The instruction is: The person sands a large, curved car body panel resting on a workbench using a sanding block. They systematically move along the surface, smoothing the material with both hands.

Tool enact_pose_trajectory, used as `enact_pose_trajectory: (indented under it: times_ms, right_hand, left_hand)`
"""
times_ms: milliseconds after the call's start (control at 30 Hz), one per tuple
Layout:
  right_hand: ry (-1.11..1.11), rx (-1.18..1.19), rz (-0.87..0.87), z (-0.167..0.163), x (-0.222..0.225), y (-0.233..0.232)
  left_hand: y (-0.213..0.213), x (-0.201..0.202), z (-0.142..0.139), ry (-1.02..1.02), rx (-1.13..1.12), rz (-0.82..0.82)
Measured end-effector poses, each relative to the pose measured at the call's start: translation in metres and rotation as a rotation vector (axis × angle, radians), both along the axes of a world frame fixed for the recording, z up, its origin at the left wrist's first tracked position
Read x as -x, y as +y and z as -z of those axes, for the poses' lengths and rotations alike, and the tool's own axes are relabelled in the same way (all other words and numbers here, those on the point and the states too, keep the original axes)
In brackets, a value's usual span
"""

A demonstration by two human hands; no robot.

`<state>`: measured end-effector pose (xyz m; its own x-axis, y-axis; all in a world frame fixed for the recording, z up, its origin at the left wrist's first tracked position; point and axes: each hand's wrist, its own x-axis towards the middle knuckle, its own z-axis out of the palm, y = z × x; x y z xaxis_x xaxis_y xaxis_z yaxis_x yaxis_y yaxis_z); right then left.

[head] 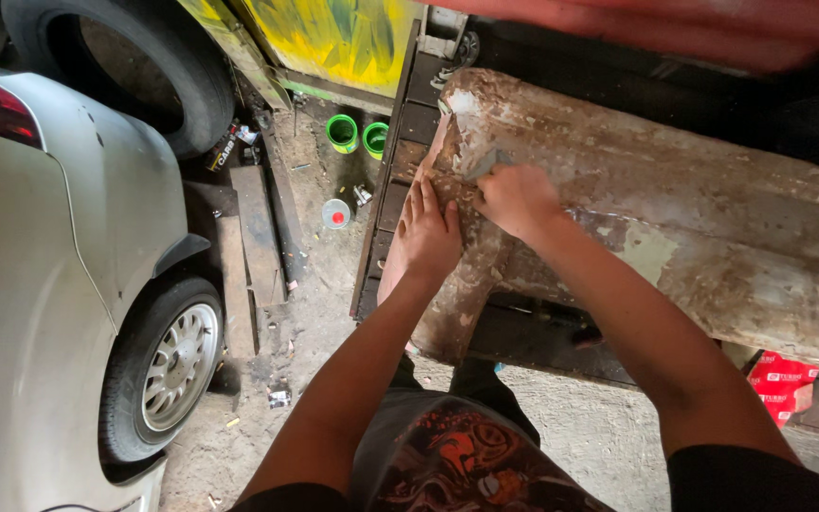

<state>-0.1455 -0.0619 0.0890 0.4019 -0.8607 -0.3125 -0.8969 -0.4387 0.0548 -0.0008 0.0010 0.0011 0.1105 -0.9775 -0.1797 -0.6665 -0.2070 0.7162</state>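
Risk first: scraper (487,163) likely to skid off the curved end of the panel (675,218) if pushed too flat. Left hand (428,232) sits just beside the blade path, so a slip could nick those fingers. Cause: flaking, uneven coating giving way in patches (bare pale spots already showing farther along toward the right forearm). Second risk: panel rocking on its stand (400,180) under the push, since only 1 palm braces it.

Right hand (516,197): fingers curled together, clamped on the scraper, blade poking out past the knuckles toward the panel's rounded end.

Left hand: fingers spread apart, flat on the panel, holding nothing, just pressing down.

Scraper lies above and slightly left of the right hand's knuckles, touching the rusty brown surface. Blade tip near the left hand's fingertips, not touching them as far as visible.

Panel runs under both hands and off past the right forearm; its bent lower edge drops below the left wrist.

Beyond the left hand, on the dirt floor: 2 green cups (357,135), a small lid with a red dot (336,213), planks (256,232). Well apart on that side: silver car (59,284), spare tire (135,66).
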Motion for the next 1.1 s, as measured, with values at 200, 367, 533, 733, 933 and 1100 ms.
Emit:
enact_pose_trajectory:
  times_ms: [200, 367, 533, 733, 933, 1100]
  right_hand:
    - [-0.051, -0.045, 0.049, 0.007, 0.011, 0.001]
    - [-0.216, -0.052, 0.124, 0.010, 0.035, 0.001]
    - [-0.240, 0.243, 0.195, 0.017, 0.045, 0.007]
    - [-0.196, -0.023, 0.270, 0.015, 0.036, 0.016]
    - [-0.319, -0.078, 0.376, 0.001, 0.031, 0.015]
    - [-0.307, 0.082, 0.341, 0.007, 0.024, 0.013]
  left_hand:
    - [-0.001, 0.000, 0.004, -0.017, 0.019, 0.003]
    - [-0.002, 0.000, 0.002, -0.004, -0.012, 0.005]
    - [-0.001, 0.000, 0.000, -0.010, -0.015, 0.009]
    - [0.000, -0.001, -0.003, 0.003, 0.012, 0.010]
    - [-0.003, -0.001, -0.007, 0.050, -0.091, 0.020]
    - [0.000, -0.001, -0.006, 0.041, -0.093, 0.039]
